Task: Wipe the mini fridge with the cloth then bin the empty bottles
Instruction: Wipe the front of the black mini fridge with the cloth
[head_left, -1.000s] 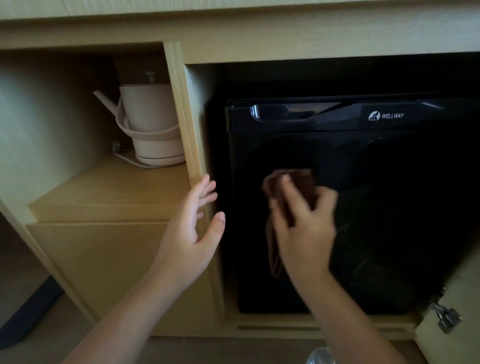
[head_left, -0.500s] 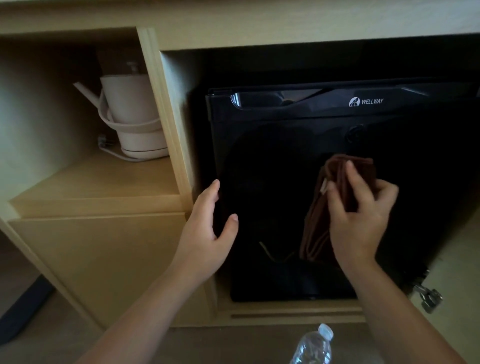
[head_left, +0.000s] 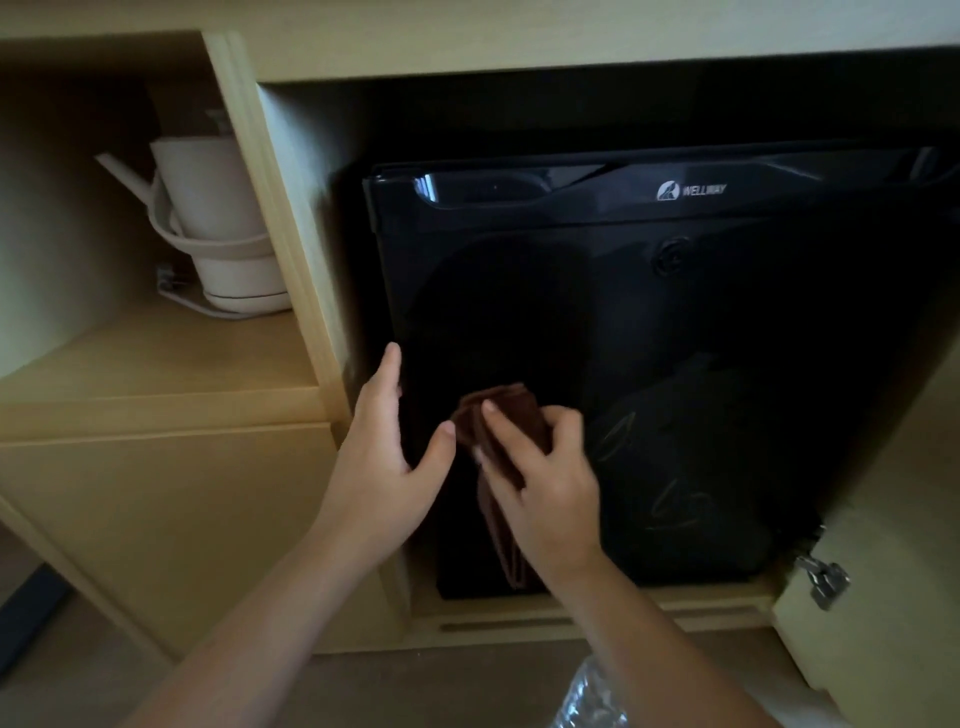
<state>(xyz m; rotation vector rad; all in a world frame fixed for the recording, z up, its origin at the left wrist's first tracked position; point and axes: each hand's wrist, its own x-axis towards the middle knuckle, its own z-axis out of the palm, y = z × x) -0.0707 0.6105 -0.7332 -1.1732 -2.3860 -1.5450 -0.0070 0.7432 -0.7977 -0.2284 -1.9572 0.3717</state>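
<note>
Two hands in the head view, both low on the front of the mini fridge (head_left: 701, 322). The fridge is black and glossy with its door closed, and it sits inside the right bay of a light wood cabinet (head_left: 467, 52). A white WELLWAY logo (head_left: 691, 190) is on the fridge's top band.

The left hand (head_left: 384, 457) has straight fingers and a spread thumb and holds nothing. Its fingertips are at the door's left edge; actual contact can't be confirmed.

The right hand (head_left: 545, 488) grips a folded brown cloth (head_left: 501, 410) and presses it against the lower left part of the door, just beside the left thumb. The fingers lie over the cloth, and the rest of it hangs down below the palm. The two hands are close together but not touching.

A pale kettle (head_left: 218, 223) stands upright on its base on the shelf (head_left: 156, 358) in the left bay, with a cord beside it.

At the right, a metal hinge (head_left: 826, 577) is fixed to the open cabinet door (head_left: 883, 519).

A crinkled clear plastic bottle (head_left: 589, 696) is cut off by the bottom edge of the frame, on the floor and well apart from the fridge. Whether it is empty can't be told.
</note>
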